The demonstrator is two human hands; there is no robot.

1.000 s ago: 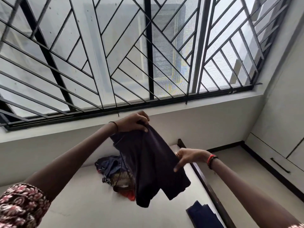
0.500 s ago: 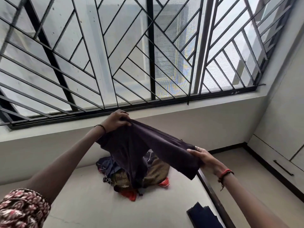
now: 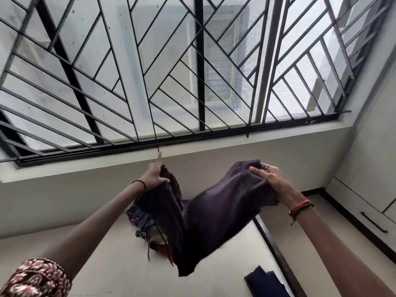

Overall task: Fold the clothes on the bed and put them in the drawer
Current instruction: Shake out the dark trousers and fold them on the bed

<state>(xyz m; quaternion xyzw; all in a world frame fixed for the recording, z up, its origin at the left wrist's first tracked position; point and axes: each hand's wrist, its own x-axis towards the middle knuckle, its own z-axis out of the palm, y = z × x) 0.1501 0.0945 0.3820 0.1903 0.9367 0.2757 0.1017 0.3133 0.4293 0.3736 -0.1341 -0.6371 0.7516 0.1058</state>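
Head view: dark purple garment [image 3: 214,213], soft matte fabric, sags in a V, held in the air above the bed [image 3: 102,264]. Left hand [image 3: 153,176] pinches one edge with thumb and fingers, index finger straight up. Right hand [image 3: 267,179] has its fingers curled round the other edge. Crumpled clothes pile [image 3: 143,221] lies on the bed behind it.

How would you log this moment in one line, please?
left hand: grips dark garment | right hand: grips dark garment | clothes pile: on bed
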